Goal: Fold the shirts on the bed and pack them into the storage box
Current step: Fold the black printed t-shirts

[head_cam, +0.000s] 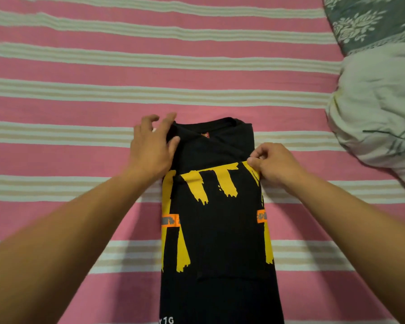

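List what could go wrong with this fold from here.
1. The right hand pinches only the right edge of the black T-shirt with yellow print, so lifting may pull the folded sides open.
2. The left hand rests flat by the collar, gripping nothing; that corner may slip.
3. The pale crumpled bedding lies close on the pink striped bedsheet and could snag.

Black yellow-printed shirt (216,220), pink-striped bedsheet (80,90)
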The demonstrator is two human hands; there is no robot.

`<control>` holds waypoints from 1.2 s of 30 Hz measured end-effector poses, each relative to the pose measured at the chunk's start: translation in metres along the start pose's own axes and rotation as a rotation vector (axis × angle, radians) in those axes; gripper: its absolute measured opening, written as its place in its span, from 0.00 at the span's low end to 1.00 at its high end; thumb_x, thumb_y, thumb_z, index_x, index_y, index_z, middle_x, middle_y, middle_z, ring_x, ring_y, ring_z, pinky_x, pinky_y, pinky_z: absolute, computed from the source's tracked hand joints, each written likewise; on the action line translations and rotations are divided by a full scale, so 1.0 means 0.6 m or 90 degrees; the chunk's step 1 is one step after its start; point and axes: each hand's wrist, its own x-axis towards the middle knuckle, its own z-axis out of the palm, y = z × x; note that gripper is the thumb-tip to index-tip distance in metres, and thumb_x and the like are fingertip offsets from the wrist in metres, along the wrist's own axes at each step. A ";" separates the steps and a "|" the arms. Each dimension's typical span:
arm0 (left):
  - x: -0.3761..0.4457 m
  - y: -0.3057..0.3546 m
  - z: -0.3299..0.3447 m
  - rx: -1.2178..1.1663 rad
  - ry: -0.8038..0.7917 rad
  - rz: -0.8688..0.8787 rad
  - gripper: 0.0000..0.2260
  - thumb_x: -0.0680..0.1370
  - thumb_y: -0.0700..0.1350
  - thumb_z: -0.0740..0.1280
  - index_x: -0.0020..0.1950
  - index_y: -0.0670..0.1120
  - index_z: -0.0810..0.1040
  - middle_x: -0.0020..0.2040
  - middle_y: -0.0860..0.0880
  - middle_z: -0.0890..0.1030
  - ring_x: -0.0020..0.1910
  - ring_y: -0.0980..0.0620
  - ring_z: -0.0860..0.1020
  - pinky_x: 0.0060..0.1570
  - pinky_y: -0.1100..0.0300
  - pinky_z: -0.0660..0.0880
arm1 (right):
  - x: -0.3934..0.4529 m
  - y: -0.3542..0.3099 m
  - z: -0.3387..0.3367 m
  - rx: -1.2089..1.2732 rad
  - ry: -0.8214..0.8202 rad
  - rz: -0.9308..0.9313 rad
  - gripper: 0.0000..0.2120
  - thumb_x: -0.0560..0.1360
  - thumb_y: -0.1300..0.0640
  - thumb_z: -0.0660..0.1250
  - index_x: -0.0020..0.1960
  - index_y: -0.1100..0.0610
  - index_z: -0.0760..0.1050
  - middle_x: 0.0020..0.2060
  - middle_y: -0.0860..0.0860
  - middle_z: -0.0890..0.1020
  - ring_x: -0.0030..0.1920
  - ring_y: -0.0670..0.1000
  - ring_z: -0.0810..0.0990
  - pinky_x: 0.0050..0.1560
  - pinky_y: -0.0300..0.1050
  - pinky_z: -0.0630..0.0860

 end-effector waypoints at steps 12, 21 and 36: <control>0.123 -0.036 -0.076 -0.009 -0.343 0.039 0.24 0.70 0.69 0.68 0.50 0.51 0.86 0.72 0.48 0.66 0.70 0.47 0.67 0.70 0.53 0.63 | -0.001 0.015 0.032 -0.049 0.060 -0.023 0.04 0.80 0.55 0.66 0.46 0.50 0.74 0.38 0.47 0.76 0.38 0.48 0.74 0.34 0.44 0.66; 0.059 0.011 0.017 0.139 0.056 -0.082 0.13 0.82 0.47 0.65 0.65 0.44 0.75 0.76 0.39 0.62 0.73 0.35 0.63 0.67 0.40 0.65 | -0.004 0.010 0.047 -0.087 0.125 -0.003 0.04 0.81 0.55 0.61 0.46 0.51 0.72 0.43 0.45 0.75 0.43 0.51 0.75 0.34 0.44 0.64; 0.003 -0.015 0.073 0.144 -0.072 0.104 0.29 0.83 0.63 0.52 0.83 0.58 0.52 0.84 0.45 0.45 0.82 0.45 0.43 0.79 0.42 0.45 | 0.067 0.007 0.042 -0.372 0.052 -0.180 0.42 0.78 0.31 0.51 0.82 0.51 0.42 0.81 0.53 0.53 0.80 0.59 0.50 0.77 0.59 0.50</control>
